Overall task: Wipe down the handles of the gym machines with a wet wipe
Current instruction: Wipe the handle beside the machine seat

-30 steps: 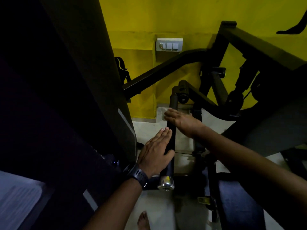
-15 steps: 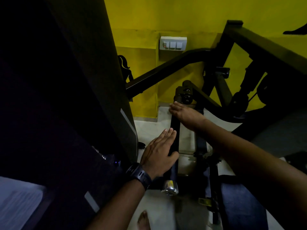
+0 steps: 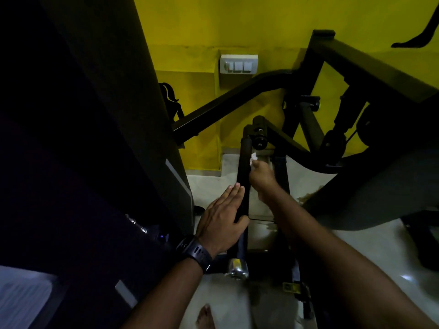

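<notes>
Handle (image 3: 244,169): black padded bar running up the middle of the frame, from a chrome end cap (image 3: 236,268) low centre to a pivot knob (image 3: 260,138) above.

Right hand (image 3: 262,176): clenched on the wet wipe (image 3: 253,157), with a white wad sticking out past the fingertips. It sits on the bar's right edge, near the upper end. The wipe looks to be touching the padding, but the hand is blurred, so I can't confirm.

Left hand (image 3: 223,224): on the lower half of the bar. Fingers are straight along its left side and the thumb is hooked across the front, so the bar is pinched between thumb and palm. I read that as bracing. Watch (image 3: 196,254) on that wrist.

Outward: black machine frame (image 3: 228,103) crossing the centre, yellow wall (image 3: 237,24) with a white switch plate (image 3: 238,64) at upper centre, pale floor (image 3: 356,257) at lower right, my bare foot (image 3: 205,315) at the bottom edge. The left third of the frame is too dark to read.

Step, my read: mid-wipe on this handle, working the top section. The stretch under my left hand and down to the cap looks unreached.

Next move calls for:
- wrapping the wipe round the bar, not just its right edge
- drawing it down toward the cap
- shifting the left hand off its patch so that part gets covered
- keeping the bar from swinging on its pivot
</notes>
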A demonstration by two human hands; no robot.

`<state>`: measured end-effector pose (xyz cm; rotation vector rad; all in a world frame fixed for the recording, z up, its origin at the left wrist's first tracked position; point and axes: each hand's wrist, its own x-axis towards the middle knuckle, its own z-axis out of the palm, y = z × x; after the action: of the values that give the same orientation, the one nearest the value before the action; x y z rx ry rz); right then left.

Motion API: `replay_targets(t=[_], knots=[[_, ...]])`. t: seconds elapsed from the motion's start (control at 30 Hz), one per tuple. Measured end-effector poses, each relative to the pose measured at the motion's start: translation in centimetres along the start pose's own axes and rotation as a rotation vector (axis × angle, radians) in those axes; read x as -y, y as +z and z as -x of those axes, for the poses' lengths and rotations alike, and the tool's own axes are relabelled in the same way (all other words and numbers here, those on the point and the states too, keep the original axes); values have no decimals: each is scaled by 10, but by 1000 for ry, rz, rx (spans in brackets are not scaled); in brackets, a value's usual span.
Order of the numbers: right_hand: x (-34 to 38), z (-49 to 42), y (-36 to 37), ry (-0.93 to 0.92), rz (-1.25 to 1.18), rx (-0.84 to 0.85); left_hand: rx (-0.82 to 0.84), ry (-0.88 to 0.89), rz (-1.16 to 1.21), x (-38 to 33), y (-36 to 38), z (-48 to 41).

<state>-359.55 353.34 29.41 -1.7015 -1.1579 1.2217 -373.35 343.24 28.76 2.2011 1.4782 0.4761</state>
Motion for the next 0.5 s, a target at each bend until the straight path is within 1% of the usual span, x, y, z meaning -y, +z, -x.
replay_targets(t=[0.1, 0.13, 0.2, 0.23, 0.33, 0.43, 0.5], knots=[[8, -6, -3, 110, -142, 30, 8, -1, -24, 1, 0, -1], [6, -2, -4, 120, -146, 33, 14, -3, -27, 1, 0, -2], [-1, 7, -5, 101, -79, 64, 15, -8, -29, 2, -1, -6], [-4, 5, -5, 100, -90, 73, 11, -10, -29, 2, 0, -8], [0, -6, -8, 188, -180, 39, 17, -6, -33, 2, -1, -9], [-12, -1, -5, 144, -160, 82, 37, -18, -37, 2, -1, -7], [-14, 7, -5, 156, -259, 107, 38, -27, -32, 2, -1, -9]])
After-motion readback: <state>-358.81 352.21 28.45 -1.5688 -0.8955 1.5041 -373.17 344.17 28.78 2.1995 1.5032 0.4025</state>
